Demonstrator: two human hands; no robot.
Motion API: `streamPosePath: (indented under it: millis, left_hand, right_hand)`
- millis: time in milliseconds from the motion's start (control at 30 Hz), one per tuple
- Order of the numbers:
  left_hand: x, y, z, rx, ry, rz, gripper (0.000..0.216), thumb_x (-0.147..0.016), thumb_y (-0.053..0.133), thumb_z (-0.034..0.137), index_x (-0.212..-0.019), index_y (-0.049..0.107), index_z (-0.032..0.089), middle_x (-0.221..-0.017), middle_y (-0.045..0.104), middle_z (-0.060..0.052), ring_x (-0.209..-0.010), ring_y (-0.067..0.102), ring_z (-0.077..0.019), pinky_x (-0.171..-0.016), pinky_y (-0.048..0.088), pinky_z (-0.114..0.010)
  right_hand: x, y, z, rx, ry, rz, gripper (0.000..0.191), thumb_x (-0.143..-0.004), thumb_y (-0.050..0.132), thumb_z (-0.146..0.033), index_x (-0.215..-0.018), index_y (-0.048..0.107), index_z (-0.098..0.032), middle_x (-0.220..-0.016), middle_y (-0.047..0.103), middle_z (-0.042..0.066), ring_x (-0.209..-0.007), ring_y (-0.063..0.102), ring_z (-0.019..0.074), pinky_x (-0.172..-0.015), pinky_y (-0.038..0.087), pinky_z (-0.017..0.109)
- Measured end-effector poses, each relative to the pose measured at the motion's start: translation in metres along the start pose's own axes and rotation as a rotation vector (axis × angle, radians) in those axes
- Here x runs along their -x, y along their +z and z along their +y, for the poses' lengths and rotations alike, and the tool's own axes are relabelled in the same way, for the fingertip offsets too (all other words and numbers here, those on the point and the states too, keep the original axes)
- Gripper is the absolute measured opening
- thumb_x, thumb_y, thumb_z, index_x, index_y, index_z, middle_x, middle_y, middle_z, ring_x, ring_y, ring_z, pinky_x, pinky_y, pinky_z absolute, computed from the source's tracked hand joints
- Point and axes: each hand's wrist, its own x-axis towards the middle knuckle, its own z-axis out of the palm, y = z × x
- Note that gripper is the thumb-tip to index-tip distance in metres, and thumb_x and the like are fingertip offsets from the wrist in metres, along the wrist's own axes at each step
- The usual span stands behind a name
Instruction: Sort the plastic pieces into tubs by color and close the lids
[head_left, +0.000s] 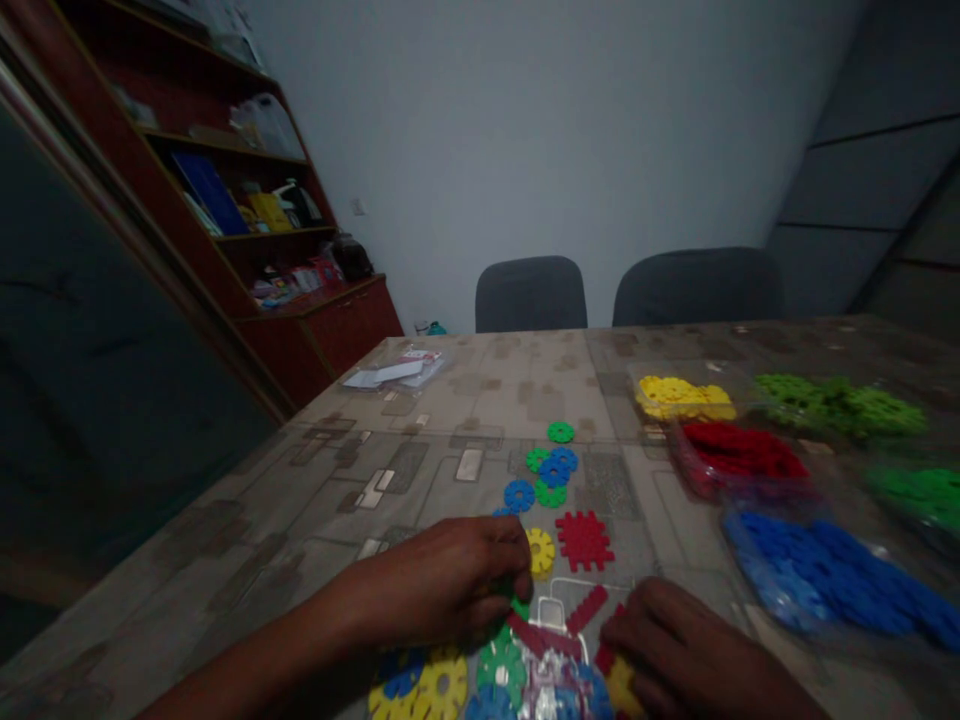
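Work in hand, as judged, was the positioning or picking up of notched pieces at the near side of the table [420, 455], with both hands engaged at once. The left hand [461, 575] was lowered beside a yellow notched disc [541, 553], its fingers curled near a green piece; whether its grip grasped anything could not be determined. The right hand [679, 640] bent over a yellow piece [622, 686] and the end of a red piece [604, 656]; its grip was likewise partly hidden, so a firm hold could not be confirmed. Two red strips [588, 610] lay between the hands. The next move probably called for a fingertip pinch on the thin edges, with slots aligned.

Materials: the pieces appeared to be flat, rigid plastic. Discs were round with slotted rims and central holes, including blue discs [519, 496]; a red square plate [585, 541] had toothed edges. A glossy item [551, 680] nearest the viewer was too indistinct to identify. At right, clear tubs held red pieces [742, 455] and blue pieces [840, 575].
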Motion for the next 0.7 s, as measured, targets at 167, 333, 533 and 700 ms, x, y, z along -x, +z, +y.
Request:
streamPosePath:
  millis: [167,333,533,700]
  left_hand:
    - [0.003,-0.001,-0.008,0.023,-0.023,-0.071,0.044,-0.072,0.074,0.011,-0.111,0.06,0.026,-0.118,0.058,-0.004,-0.104,0.058,-0.0247,-0.09,0.048,-0.035]
    - [0.0,0.002,-0.014,0.026,-0.011,-0.07,0.047,-0.069,0.077,0.009,-0.109,0.059,0.026,-0.113,0.058,-0.002,-0.102,0.057,-0.0228,-0.088,0.047,-0.032]
    - [-0.002,0.003,-0.015,0.049,-0.04,-0.074,0.042,-0.07,0.077,0.011,-0.106,0.059,0.027,-0.114,0.056,0.0,-0.102,0.056,-0.0217,-0.087,0.046,-0.03]
    - [-0.001,0.0,-0.013,0.093,-0.075,-0.084,0.046,-0.069,0.077,0.01,-0.107,0.06,0.028,-0.115,0.057,0.0,-0.103,0.056,-0.0224,-0.087,0.045,-0.031]
  right_hand:
    - [-0.028,-0.01,-0.023,0.03,0.126,-0.078,0.038,-0.075,0.058,-0.013,-0.111,0.059,-0.026,-0.12,0.061,0.009,-0.096,0.063,0.0246,-0.069,0.049,0.029]
    - [-0.048,-0.021,-0.024,0.068,0.066,-0.191,0.009,-0.079,0.056,-0.015,-0.084,0.062,-0.021,-0.093,0.065,0.007,-0.072,0.061,0.0185,-0.054,0.035,0.024]
    - [-0.05,-0.022,-0.023,0.044,0.079,-0.237,0.021,-0.065,0.06,-0.006,-0.081,0.06,-0.019,-0.078,0.068,0.005,-0.063,0.06,0.0193,-0.051,0.029,0.026]
    - [-0.046,-0.056,-0.027,-0.036,0.113,-0.186,0.017,-0.076,0.055,-0.006,-0.082,0.061,-0.021,-0.083,0.069,0.002,-0.067,0.063,0.0153,-0.055,0.038,0.023]
